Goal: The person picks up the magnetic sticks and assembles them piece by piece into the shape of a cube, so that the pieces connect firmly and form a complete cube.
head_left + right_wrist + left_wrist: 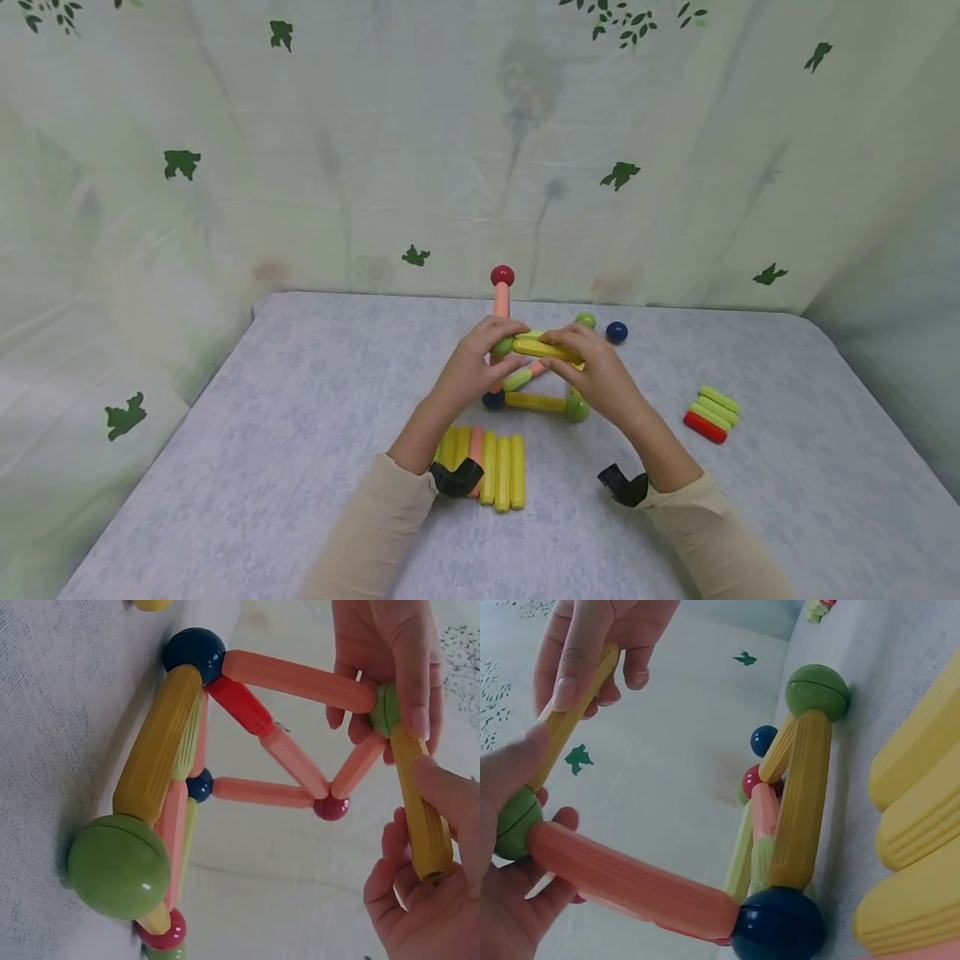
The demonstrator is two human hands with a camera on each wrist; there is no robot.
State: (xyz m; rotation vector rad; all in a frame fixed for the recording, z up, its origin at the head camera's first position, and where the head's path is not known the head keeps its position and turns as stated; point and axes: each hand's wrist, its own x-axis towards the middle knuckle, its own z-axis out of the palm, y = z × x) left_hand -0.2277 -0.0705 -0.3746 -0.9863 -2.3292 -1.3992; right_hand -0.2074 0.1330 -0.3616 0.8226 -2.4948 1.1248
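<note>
Grey cloth covers the table (262, 467), backed by a leaf-printed curtain. Left hand (474, 367) fingers pinch a green ball (516, 823) at the top of a rod-and-ball frame (536, 379); right hand (596, 371) fingers curl round a yellow rod (420, 817) touching that ball. Below the wrists lies a row of yellow rods (498, 471); green and red rods (711, 413) lie well apart on the right.

**Free room around the rod-and-ball frame**

The middle of the table (247, 467) is taken up by the rod-and-ball frame (536, 367). The near approach is narrowed by a row of yellow rods (491, 467); open cloth is left between frame and green-and-red rods (712, 412).
</note>
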